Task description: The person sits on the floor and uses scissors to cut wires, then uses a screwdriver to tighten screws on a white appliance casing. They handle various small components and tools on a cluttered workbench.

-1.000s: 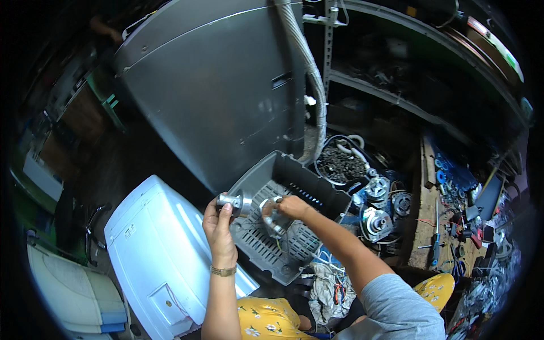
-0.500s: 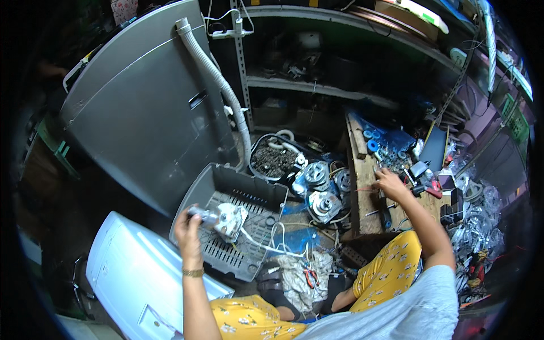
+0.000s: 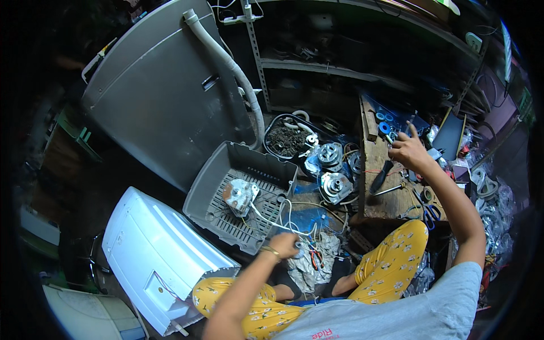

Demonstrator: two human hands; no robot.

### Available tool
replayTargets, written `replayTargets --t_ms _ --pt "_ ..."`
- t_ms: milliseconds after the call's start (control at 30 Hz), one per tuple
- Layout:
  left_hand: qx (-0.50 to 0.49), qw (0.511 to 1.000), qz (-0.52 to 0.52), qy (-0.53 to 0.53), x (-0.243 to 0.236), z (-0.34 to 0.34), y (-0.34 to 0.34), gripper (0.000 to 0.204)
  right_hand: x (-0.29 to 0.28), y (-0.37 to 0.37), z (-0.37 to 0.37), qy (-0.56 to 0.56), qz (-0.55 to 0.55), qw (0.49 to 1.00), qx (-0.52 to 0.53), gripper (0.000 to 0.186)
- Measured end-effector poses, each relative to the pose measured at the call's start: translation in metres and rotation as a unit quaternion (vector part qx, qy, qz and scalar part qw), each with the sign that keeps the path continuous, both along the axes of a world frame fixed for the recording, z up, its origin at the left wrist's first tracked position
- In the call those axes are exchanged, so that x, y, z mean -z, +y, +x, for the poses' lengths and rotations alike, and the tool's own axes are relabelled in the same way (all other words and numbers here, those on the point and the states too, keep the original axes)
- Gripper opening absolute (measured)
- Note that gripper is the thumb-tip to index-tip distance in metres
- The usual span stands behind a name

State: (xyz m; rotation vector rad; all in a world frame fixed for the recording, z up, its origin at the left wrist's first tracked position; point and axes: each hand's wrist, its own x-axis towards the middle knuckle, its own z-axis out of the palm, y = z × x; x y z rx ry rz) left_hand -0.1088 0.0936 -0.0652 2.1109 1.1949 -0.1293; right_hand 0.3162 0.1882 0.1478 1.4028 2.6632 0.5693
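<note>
My left hand (image 3: pixel 286 246) is closed on a metal cylinder (image 3: pixel 298 249), mostly hidden, low by a crumpled cloth (image 3: pixel 311 269) with red-handled pliers (image 3: pixel 316 260). My right hand (image 3: pixel 409 148) is over the wooden bench (image 3: pixel 367 192) at right, index finger stretched out and other fingers loosely bent, near blue rings (image 3: pixel 384 128) and small parts. A black-handled screwdriver (image 3: pixel 381 175) lies below it. A rusty motor (image 3: pixel 237 195) with white wires rests in the grey slotted plastic basket (image 3: pixel 198 198).
A large dark panel (image 3: pixel 153 96) with a corrugated hose (image 3: pixel 249 96) stands behind. A white appliance housing (image 3: pixel 141 243) lies at left. Metal motors (image 3: pixel 334 187) and a pan of scrap (image 3: pixel 286 139) sit beside the basket. Dark shelving (image 3: pixel 340 73) is behind; plastic-wrapped parts (image 3: pixel 496 215) pile at right.
My left hand with the cylinder has moved from over the basket down and right toward the cloth. My right hand has left the motor and reached up and right to the bench.
</note>
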Motion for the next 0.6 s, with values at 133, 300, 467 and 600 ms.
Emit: replayTargets --t_ms 133,300,467,600 --pt "-0.046 0.995 0.062 0.064 0.1 0.026 -0.028 0.032 0.045 0.0 -0.05 0.081 0.01 0.973 0.216 0.007" --pt "-0.122 0.992 0.019 0.032 0.147 0.04 -0.042 0.036 0.09 -0.014 -0.159 0.08 -0.389 0.91 0.116 0.026" --pt "0.199 0.947 -0.202 0.153 0.07 -0.003 0.031 0.04 0.195 0.019 -0.249 0.358 -0.449 0.803 0.156 0.036" --pt "0.078 0.934 -0.315 0.15 -0.024 -0.084 0.084 0.033 0.218 0.05 -0.294 0.403 -0.499 0.764 0.064 0.035"
